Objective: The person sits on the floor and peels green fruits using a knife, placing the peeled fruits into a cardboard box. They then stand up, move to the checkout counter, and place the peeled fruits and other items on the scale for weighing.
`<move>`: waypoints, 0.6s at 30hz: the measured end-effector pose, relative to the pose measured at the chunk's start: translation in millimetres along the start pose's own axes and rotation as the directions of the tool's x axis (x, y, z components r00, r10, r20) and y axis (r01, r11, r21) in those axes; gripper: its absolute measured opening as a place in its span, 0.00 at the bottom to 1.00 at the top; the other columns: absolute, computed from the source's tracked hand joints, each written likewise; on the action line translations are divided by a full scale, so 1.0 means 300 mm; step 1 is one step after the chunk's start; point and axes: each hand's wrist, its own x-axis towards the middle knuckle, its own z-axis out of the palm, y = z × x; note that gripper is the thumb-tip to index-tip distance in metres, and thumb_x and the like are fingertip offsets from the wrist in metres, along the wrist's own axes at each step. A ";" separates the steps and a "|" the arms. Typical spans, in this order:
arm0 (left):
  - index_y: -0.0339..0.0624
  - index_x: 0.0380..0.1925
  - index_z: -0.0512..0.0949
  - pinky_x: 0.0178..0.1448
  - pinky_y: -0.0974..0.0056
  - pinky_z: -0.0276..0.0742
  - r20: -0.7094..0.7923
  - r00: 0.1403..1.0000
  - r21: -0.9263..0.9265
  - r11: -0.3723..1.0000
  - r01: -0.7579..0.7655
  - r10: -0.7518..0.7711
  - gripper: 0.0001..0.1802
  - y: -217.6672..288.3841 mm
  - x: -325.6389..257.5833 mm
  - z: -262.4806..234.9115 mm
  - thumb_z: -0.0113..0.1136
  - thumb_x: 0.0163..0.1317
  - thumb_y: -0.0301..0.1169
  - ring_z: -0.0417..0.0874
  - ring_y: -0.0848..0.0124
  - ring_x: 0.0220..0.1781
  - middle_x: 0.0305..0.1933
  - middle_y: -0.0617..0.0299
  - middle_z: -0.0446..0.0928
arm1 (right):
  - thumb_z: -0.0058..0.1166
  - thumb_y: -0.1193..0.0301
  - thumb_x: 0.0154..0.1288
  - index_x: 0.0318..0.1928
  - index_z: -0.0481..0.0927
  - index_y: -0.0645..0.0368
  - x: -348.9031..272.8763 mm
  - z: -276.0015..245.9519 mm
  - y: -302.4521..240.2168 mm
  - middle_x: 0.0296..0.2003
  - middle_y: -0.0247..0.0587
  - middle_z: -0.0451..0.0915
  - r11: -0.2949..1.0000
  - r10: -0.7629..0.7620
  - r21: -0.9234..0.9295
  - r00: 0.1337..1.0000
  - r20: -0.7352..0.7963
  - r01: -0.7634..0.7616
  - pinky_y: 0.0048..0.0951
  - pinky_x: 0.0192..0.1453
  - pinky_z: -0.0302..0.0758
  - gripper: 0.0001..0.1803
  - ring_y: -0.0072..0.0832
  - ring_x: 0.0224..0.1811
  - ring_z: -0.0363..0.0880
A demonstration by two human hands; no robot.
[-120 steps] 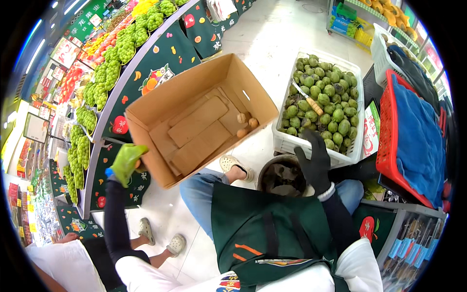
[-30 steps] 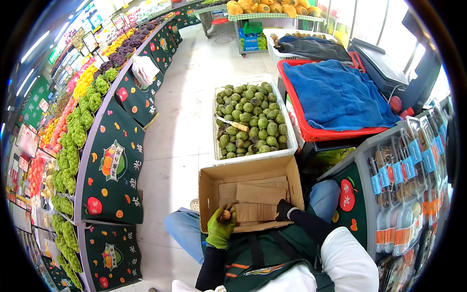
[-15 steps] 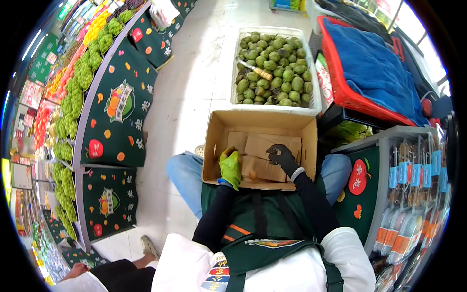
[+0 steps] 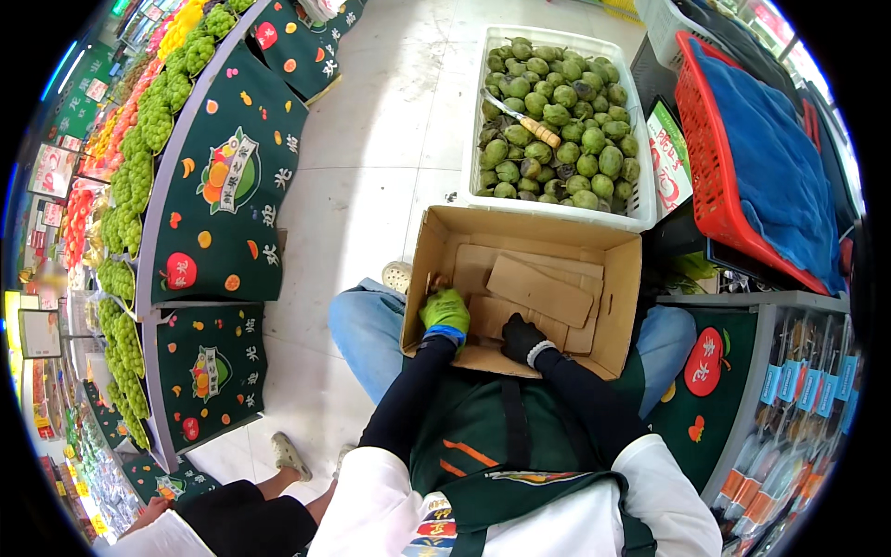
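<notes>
Around the fingers (image 4: pixel 513 326) of left hand (image 4: pixel 445 313) and right hand (image 4: pixel 525 342), their hold unclear, stands the cardboard box (image 4: pixel 520 226).

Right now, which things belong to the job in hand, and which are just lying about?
Likely in use:
cardboard box, left hand and right hand inside
white crate, green fruit, knife

Seemingly just about:
red basket, blue cloth
displayed green grapes

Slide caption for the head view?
Yellow-green-gloved left hand and dark-gloved right hand inside a cardboard box, near a white crate of green fruit.
</notes>
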 end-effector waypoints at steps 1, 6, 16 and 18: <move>0.43 0.52 0.74 0.41 0.51 0.79 -0.086 0.996 0.097 0.995 -0.026 0.034 0.25 0.012 0.034 0.030 0.58 0.53 0.35 0.83 0.55 0.42 0.44 0.50 0.81 | 0.58 0.63 0.54 0.44 0.79 0.60 -0.001 -0.003 0.015 0.45 0.58 0.70 0.999 -0.035 -0.017 0.999 -0.015 0.035 0.45 0.51 0.74 0.19 0.51 0.44 0.75; 0.44 0.50 0.74 0.30 0.54 0.75 -0.338 0.909 0.435 0.897 -0.080 0.245 0.18 -0.016 0.229 0.135 0.51 0.58 0.31 0.82 0.63 0.35 0.44 0.55 0.80 | 0.55 0.73 0.56 0.47 0.78 0.58 -0.037 -0.031 0.039 0.49 0.53 0.69 0.969 0.000 0.248 0.999 -0.040 0.010 0.39 0.56 0.70 0.16 0.48 0.50 0.70; 0.50 0.45 0.79 0.29 0.50 0.72 -0.094 0.975 0.443 0.885 -0.141 0.202 0.14 0.130 0.468 0.185 0.52 0.61 0.33 0.83 0.60 0.36 0.37 0.62 0.82 | 0.47 0.77 0.62 0.57 0.69 0.61 -0.241 -0.185 0.084 0.45 0.43 0.75 -0.678 -0.039 0.735 0.999 -0.038 0.002 0.28 0.39 0.78 0.21 0.29 0.42 0.78; 0.55 0.41 0.83 0.33 0.49 0.72 -0.020 0.984 0.505 0.852 -0.140 0.174 0.12 0.127 0.535 0.195 0.53 0.60 0.35 0.83 0.60 0.37 0.38 0.64 0.83 | 0.42 0.77 0.65 0.59 0.67 0.64 -0.275 -0.207 0.077 0.47 0.44 0.74 -0.788 -0.119 0.615 0.988 -0.099 -0.034 0.28 0.36 0.80 0.21 0.29 0.40 0.79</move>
